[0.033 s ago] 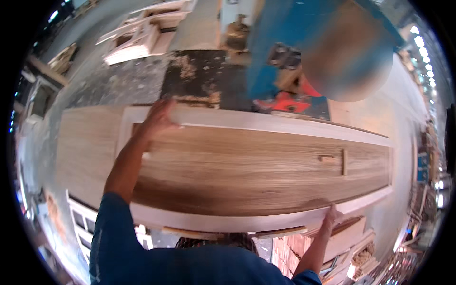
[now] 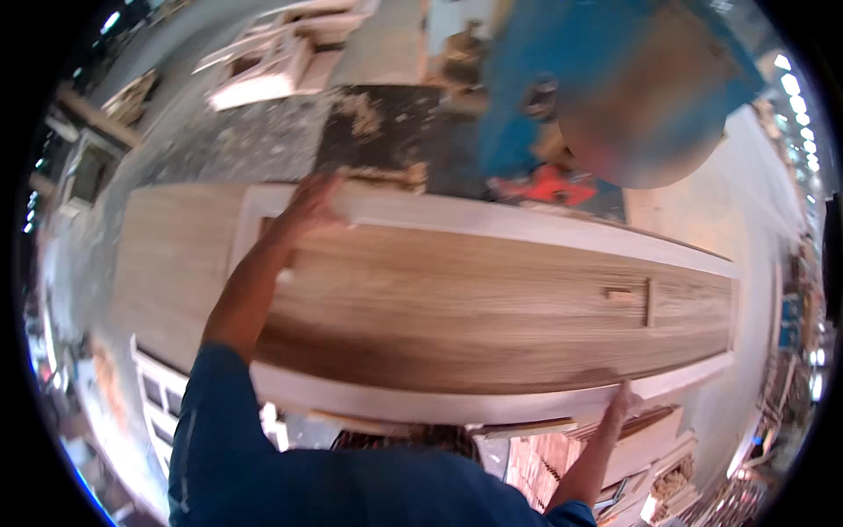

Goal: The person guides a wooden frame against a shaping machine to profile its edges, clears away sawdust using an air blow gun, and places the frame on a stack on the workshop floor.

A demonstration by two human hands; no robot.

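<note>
A long pale wooden frame (image 2: 492, 226) lies across the bench around a wood-grained panel (image 2: 457, 307). My left hand (image 2: 316, 207) spans the far rail near its left end, thumb at the inner edge and fingers toward the outer edge; it is closed on the rail, somewhat blurred. Near the right end, my right hand (image 2: 624, 402) grips the near rail from outside, with its fingers partly hidden. Toward the panel's right end rest a small wood block (image 2: 618, 294) and a short wood strip (image 2: 650, 302).
Beyond the frame lies a red tool (image 2: 555, 186), beside a blue surface (image 2: 514, 97). A large blurred round shape (image 2: 645, 110) covers the upper right. White slatted frames (image 2: 290, 66) stand far left. Stacked wood pieces (image 2: 544, 457) are close on my right, below the frame.
The whole view has shifted slightly, so most of the scene sits a little farther right. Both hands keep their places on the frame.
</note>
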